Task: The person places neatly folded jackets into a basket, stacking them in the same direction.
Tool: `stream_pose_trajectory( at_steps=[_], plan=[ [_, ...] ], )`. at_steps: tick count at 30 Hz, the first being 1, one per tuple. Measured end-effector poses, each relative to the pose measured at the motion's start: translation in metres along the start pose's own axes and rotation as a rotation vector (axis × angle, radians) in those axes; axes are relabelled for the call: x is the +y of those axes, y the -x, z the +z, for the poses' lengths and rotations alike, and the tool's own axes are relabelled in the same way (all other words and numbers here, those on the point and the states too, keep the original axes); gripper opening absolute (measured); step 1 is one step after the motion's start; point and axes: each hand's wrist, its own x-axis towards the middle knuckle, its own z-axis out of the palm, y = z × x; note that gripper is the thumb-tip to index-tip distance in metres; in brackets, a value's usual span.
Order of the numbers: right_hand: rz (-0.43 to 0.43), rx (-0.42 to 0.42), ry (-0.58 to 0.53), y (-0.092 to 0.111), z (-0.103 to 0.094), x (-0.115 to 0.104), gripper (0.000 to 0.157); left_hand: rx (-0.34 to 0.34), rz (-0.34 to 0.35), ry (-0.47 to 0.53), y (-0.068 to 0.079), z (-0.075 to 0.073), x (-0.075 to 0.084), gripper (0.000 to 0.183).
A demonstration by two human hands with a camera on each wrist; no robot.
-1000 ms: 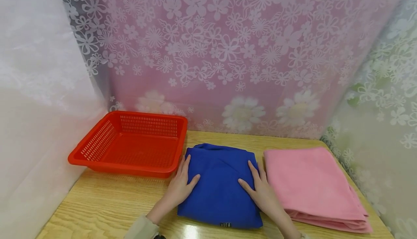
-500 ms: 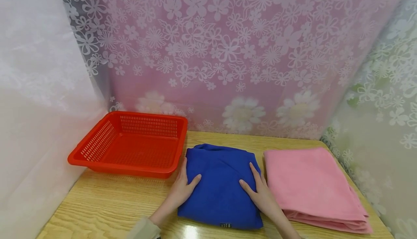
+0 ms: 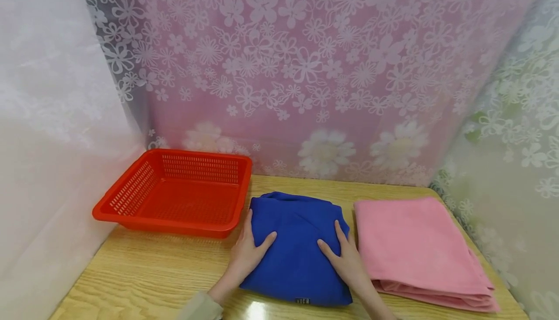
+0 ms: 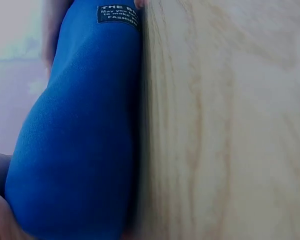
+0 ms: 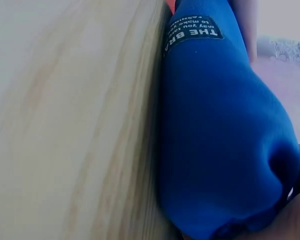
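A folded blue garment [image 3: 297, 252] with a small dark label lies on the wooden table in the head view. My left hand [image 3: 246, 256] grips its left side, thumb on top and fingers down along the edge. Its right side is gripped by my right hand [image 3: 349, 262], whose thumb also lies on top. Both wrist views show the garment [image 4: 80, 125] as a thick soft bundle on the wood, with lettering on the label [image 5: 195, 32]. In the right wrist view the cloth is dented beside the hand. Fingertips at the sides are mostly hidden.
A red plastic basket [image 3: 174, 230] with slotted walls stands at the back left, close to the blue garment. On the right lies a folded pink cloth [image 3: 419, 247]. The wooden table [image 3: 144, 271] is bounded by flowered curtains [image 3: 284, 68] behind and beside it.
My left hand has shifted slightly right, its thumb farther onto the blue garment. The right hand has slid a little toward the front and left. The garment has hardly moved.
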Motion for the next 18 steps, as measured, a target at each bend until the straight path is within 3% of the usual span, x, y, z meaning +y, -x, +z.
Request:
stream_pose_trajectory(
  at_steps=[6,13,18],
  plan=[
    [-0.053,0.06,0.057,0.004,0.002,-0.009,0.096,0.028,0.051,-0.081,0.002,0.001,0.012,0.097],
    [-0.16,0.114,0.094,0.009,-0.003,-0.022,0.08,0.031,0.149,-0.112,0.007,0.001,0.029,0.096],
    [-0.198,0.132,0.081,0.012,-0.007,-0.031,0.073,0.026,0.168,-0.123,0.008,-0.001,0.036,0.094]
  ],
)
